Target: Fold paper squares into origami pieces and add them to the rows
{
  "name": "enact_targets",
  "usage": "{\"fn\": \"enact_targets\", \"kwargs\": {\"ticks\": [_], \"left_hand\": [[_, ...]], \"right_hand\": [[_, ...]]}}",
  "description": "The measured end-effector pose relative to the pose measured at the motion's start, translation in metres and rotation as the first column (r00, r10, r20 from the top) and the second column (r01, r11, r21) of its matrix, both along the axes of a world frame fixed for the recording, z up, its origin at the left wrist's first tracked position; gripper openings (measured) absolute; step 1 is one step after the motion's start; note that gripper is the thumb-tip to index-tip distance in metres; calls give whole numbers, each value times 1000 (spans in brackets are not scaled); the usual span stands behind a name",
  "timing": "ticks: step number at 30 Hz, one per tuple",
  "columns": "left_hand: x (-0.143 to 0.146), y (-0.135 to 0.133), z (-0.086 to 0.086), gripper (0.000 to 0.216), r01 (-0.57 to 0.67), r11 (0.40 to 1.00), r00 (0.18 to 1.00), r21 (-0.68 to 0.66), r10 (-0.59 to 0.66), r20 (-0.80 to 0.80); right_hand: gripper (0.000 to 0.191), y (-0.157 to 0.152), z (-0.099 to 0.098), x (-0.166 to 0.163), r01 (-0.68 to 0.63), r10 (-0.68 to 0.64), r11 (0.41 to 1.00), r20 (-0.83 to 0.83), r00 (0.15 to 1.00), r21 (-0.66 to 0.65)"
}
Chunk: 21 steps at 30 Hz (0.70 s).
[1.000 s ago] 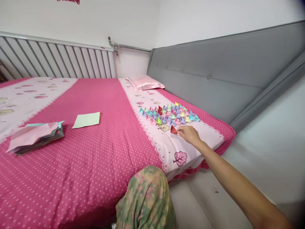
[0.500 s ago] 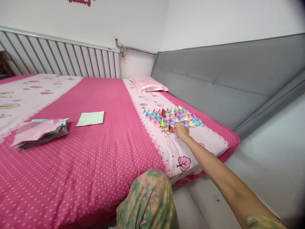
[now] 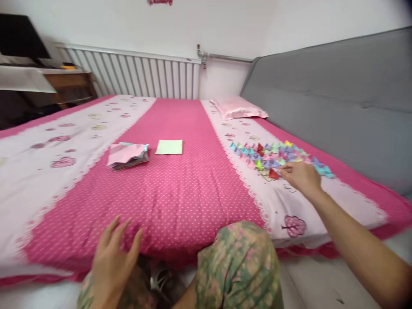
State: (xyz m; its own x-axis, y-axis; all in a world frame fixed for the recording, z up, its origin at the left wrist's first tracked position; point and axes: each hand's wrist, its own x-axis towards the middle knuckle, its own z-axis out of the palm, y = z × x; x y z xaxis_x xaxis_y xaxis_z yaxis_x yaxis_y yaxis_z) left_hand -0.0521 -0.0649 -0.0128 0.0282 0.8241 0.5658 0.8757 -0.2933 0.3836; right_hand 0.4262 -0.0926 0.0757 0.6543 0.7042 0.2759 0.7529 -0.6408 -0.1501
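My right hand [image 3: 301,177] is low over the bed at the right. Its thumb and forefinger are slightly apart, the tips right beside a red folded paper piece [image 3: 274,174]; blur hides whether they touch it. That piece stands at the near edge of several rows of small folded paper pieces [image 3: 271,163] in many colours, on the pale stripe of the bedspread. At the lower left, my left hand [image 3: 114,253] hangs above the bed's near edge with fingers spread and holds nothing.
On the pink bedspread [image 3: 180,184] lie a fanned stack of coloured paper [image 3: 128,155] and a pale green square stack [image 3: 169,147]. A pink pillow [image 3: 238,107] rests near the grey headboard [image 3: 337,81]. My camouflage-clad knee [image 3: 240,266] is in front. A desk with a monitor [image 3: 21,36] stands far left.
The view has swung left, bringing the desk and my left hand into sight. My right hand's fingertips have drawn slightly away from the red piece, which stays by the rows.
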Motion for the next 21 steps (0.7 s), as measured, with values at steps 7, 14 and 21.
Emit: {"fn": "enact_targets", "kwargs": {"ticks": [7, 14, 21], "left_hand": [[69, 63, 22, 47, 174, 965, 954, -199, -215, -209], [86, 72, -19, 55, 236, 904, 905, -356, -338, -258], [79, 79, -16, 58, 318, 854, 882, -413, -426, -203]], "right_hand": [[16, 53, 9, -92, -372, 374, 927, -52, 926, 44], [17, 120, 4, -192, -589, 581, 807, -124, 805, -46], [29, 206, -41, -231, -632, 619, 775, -169, 767, -30]]}}
